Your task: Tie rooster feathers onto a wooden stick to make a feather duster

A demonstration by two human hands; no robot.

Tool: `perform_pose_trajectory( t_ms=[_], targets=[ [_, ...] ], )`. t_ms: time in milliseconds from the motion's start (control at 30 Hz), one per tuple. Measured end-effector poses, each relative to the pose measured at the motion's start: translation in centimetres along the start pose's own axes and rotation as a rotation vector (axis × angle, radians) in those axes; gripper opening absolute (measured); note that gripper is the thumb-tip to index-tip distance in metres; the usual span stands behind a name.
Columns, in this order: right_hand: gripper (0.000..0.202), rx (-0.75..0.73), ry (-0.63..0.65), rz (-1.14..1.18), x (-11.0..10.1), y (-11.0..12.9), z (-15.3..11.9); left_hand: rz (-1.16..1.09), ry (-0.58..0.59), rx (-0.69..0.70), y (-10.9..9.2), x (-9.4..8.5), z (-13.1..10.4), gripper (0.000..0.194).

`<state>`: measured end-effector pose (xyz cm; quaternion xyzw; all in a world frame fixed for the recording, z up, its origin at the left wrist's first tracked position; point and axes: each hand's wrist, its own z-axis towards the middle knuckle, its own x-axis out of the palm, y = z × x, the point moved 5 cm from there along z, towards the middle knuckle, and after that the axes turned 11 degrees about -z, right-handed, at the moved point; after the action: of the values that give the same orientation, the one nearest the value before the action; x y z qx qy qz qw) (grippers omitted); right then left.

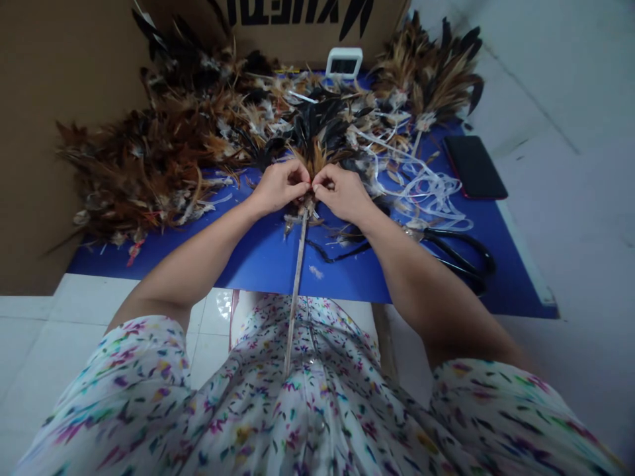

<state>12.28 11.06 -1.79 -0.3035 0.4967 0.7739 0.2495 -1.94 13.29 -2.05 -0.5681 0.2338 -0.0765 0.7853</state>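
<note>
A feather duster (317, 142) lies in front of me, its black and golden-brown feathers pointing away. Its thin wooden stick (298, 264) runs back over the table edge to my lap. My left hand (280, 187) is closed in a pinch at the base of the feathers, on the left side. From the right, my right hand (342, 192) pinches at the same spot, and the two sets of fingertips nearly meet. A small reddish bit shows between them, too small to make out. Short pale fluff and feather ends hang below the fingers.
Loose brown feathers (143, 158) are heaped at left and back on the blue table (248, 258). At right lie tangled white plastic strips (426, 188), black-handled scissors (461, 254), a dark phone (475, 166) and another feather bunch (426, 73). A white digital device (344, 63) stands before a cardboard box (297, 39).
</note>
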Motion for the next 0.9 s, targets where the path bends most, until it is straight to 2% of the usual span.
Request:
perform_pose_trajectory(
  t_ms=[133,533,733,900],
  targets=[
    [0.004,-0.01,-0.009,-0.004,-0.1,0.16,-0.11,-0.05,-0.017,-0.05,0.34,-0.11,0.04,0.01],
    [0.004,-0.013,-0.028,0.016,-0.03,0.33,-0.22,-0.062,-0.05,-0.077,0.79,0.01,0.03,0.015],
    [0.004,-0.004,-0.035,0.013,0.0,0.33,-0.19,-0.037,-0.094,0.02,0.52,0.01,-0.2,0.02],
    [0.004,0.001,-0.031,0.014,0.0,0.29,-0.17,-0.025,-0.081,0.038,0.1,0.28,-0.46,0.012]
  ],
)
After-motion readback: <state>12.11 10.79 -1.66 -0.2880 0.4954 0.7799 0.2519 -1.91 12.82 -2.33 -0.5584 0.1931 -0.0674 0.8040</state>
